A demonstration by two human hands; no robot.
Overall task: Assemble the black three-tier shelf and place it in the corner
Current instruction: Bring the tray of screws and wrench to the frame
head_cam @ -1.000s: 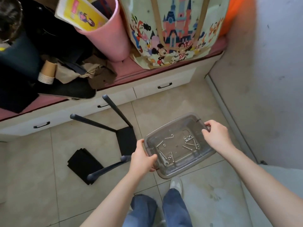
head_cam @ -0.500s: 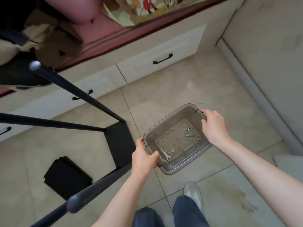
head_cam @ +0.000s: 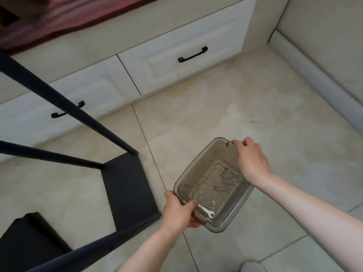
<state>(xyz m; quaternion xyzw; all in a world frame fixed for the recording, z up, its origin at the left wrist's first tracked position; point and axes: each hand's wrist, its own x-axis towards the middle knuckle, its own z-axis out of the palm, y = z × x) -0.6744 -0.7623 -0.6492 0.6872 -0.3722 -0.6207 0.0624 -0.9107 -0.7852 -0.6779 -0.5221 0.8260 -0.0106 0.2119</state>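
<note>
The clear plastic tub (head_cam: 199,166) of screws (head_cam: 219,190) has come down lower. The left hand (head_cam: 177,211) and right hand (head_cam: 251,160) hold its ends; putting it on the floor looks next.

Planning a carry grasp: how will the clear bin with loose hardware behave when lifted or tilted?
Likely light and stiff: the clear bin shows no sag held only at opposite ends by left hand and right hand. Its screws and small wrench lie loose on a smooth floor, so tilting would probably slide or roll them.

No text, label, brand or number can be read anywhere here.
</note>
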